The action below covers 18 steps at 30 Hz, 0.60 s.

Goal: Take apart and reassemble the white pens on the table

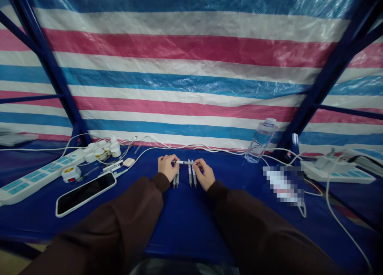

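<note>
Between my two hands a white and grey pen (184, 162) is held level, one end in each hand. My left hand (168, 167) is closed, its fingertips pinching the pen's left end. At the other end, my right hand (204, 174) pinches the pen between thumb and fingers. Beneath the held pen, a pair of pens (176, 180) lies beside my left hand, tips toward me and upper parts partly covered by it. Another pair of pens (192, 177) lies parallel to them, close to my right hand.
On the left of the blue table (185, 223) lie a phone (86, 193), a power strip (44, 173), a plug adapter (71, 173) and an earbud case (128, 162). A water bottle (261, 141) stands back right, near a second power strip (338, 173). White cables (209, 148) run along the back.
</note>
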Each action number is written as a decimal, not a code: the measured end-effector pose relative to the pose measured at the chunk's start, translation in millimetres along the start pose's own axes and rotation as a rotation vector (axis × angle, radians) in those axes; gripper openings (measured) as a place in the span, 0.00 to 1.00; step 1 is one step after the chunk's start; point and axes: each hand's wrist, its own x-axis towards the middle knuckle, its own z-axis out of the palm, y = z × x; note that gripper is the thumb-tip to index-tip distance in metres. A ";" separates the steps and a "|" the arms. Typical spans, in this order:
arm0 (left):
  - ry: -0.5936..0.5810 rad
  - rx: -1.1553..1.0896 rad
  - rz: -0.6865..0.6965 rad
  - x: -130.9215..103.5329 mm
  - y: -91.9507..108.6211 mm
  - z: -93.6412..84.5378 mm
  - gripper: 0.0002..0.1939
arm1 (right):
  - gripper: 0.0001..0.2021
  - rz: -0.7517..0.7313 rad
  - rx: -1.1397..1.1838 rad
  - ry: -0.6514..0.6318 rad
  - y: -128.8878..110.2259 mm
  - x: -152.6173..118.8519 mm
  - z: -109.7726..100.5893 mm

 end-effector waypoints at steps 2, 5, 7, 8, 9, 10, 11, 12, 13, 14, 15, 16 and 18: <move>-0.009 -0.001 0.006 -0.1 0.5 -0.8 0.07 | 0.14 -0.009 -0.028 -0.012 2.4 1.1 1.3; -0.015 0.003 0.026 -1.2 2.7 -2.6 0.08 | 0.20 -0.007 -0.079 -0.025 6.1 2.6 2.4; -0.018 0.004 0.043 -2.0 3.9 -3.3 0.08 | 0.23 0.013 -0.087 -0.033 7.0 2.8 2.2; -0.019 0.004 0.049 -2.3 4.2 -3.4 0.08 | 0.24 0.026 -0.079 -0.037 6.7 2.6 1.9; -0.019 0.003 0.052 -2.4 4.3 -3.3 0.08 | 0.23 0.037 -0.062 -0.039 5.9 2.3 1.5; -0.018 0.003 0.052 -2.4 4.1 -3.2 0.08 | 0.22 0.043 -0.040 -0.038 4.8 1.8 1.1; -0.016 0.003 0.051 -2.4 3.9 -2.9 0.08 | 0.19 0.040 -0.017 -0.036 3.6 1.4 0.8; -0.014 0.003 0.049 -2.3 3.6 -2.7 0.08 | 0.16 0.028 0.003 -0.037 2.3 1.0 0.7; -0.011 0.004 0.047 -2.2 3.3 -2.6 0.07 | 0.14 0.008 0.016 -0.041 1.4 0.8 0.7; -0.010 0.005 0.046 -2.1 3.1 -2.6 0.07 | 0.12 -0.014 0.023 -0.049 0.8 0.7 0.9; -0.010 0.006 0.048 -2.2 3.1 -2.7 0.07 | 0.12 -0.032 0.019 -0.056 0.8 0.9 1.4; -0.012 0.009 0.054 -2.3 3.3 -2.9 0.07 | 0.12 -0.043 0.004 -0.061 1.3 1.2 1.9; -0.015 0.016 0.074 -2.9 4.3 -3.5 0.07 | 0.16 -0.038 -0.050 -0.069 3.6 2.1 2.8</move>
